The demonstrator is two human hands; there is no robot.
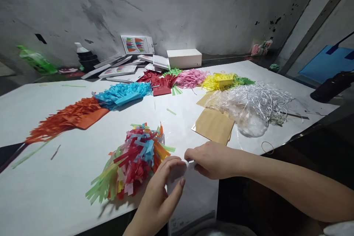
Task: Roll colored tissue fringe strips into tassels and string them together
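A white cardboard box (197, 195), with small print near its lower end, lies at the table's front edge below my hands. My left hand (166, 188) curves round its upper end, thumb and fingers on the white card. Fingers bent, my right hand (207, 160) pinches a white flap at the same end. Left of the hands sits a bundle of mixed tissue-paper tassels (138, 162) in red, green, blue, orange and pink. Beyond my right hand lie brown card pieces (214, 125). The inside of the box is hidden.
Tassel piles run across the table: orange (69, 116), blue (123, 94), dark red (162, 83), pink (192, 78), yellow (219, 81). White strings in clear plastic (254, 103) lie right. Printed flat boxes (118, 70) and a white box (184, 59) stand by the wall.
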